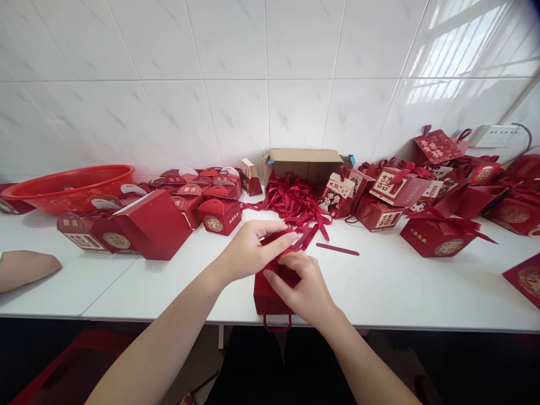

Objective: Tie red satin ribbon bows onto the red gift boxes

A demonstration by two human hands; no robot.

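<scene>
A red gift box point(274, 298) stands at the table's front edge, a dark red cord handle point(277, 328) hanging down its near side. My left hand point(253, 250) reaches over the box's far side, thumb and forefinger closed on a dark red ribbon point(302, 241). Curled over the box top is my right hand point(304, 284), its thumb and fingers closed against the box's upper part. The fingers cover much of the top, so the folds there are partly hidden. Just to the right lies a loose dark red strip point(337, 249).
A pile of red ribbons point(291, 197) spills from a cardboard box point(307, 155) by the wall. Red boxes point(219, 216) and a red plastic basin point(76, 183) stand left; ribboned boxes point(441, 233) crowd the right. Another person's arm point(27, 271) rests at far left.
</scene>
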